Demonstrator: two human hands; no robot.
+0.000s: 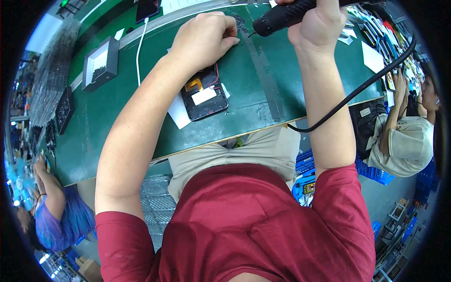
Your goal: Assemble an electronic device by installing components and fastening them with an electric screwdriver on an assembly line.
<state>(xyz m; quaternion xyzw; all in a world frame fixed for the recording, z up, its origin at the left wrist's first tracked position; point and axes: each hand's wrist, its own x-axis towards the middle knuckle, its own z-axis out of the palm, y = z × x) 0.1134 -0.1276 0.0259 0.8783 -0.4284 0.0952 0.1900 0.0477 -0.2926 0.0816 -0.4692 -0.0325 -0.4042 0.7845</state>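
My right hand (324, 23) is wrapped round a black corded electric screwdriver (282, 19), held level over the far side of the green workbench with its tip pointing left. My left hand (206, 40) is closed, thumb and fingers curled together beside a pile of small dark screws (240, 22); whatever its fingertips hold is too small to make out. Below that hand lies an opened black phone-like device (204, 96), with a white label, an orange flex cable and red wires inside. My left hand and wrist hide its upper end.
The screwdriver's black cable (361, 96) loops past my right forearm. A white charging cable (139, 56) leads to a dark phone (148, 10). Black trays (101, 63) of small parts stand left. Piled flat parts (394, 40) lie right. Other people sit at both sides.
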